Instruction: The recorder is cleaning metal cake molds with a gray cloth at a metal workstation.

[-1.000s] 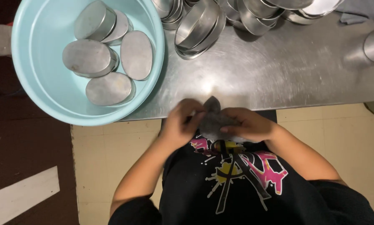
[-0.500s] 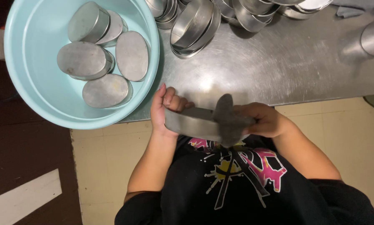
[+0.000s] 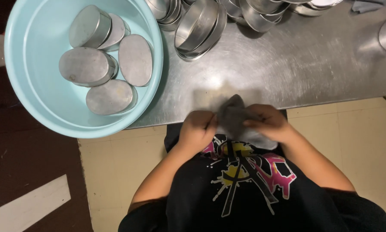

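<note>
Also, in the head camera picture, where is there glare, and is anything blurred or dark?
Head view: a pale glare patch lies on the brushed steel table just above the hands; the left hand, the right hand and the dark grey cloth between them look motion-blurred; the round light-blue plastic basin is evenly lit; the floor at lower left is dim.

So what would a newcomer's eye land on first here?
Probably the big light-blue basin at upper left, holding oval metal tins. Next, both hands, left hand and right hand, share a grip on a dark grey cloth at the steel counter edge, with stacked metal pans behind.
</note>
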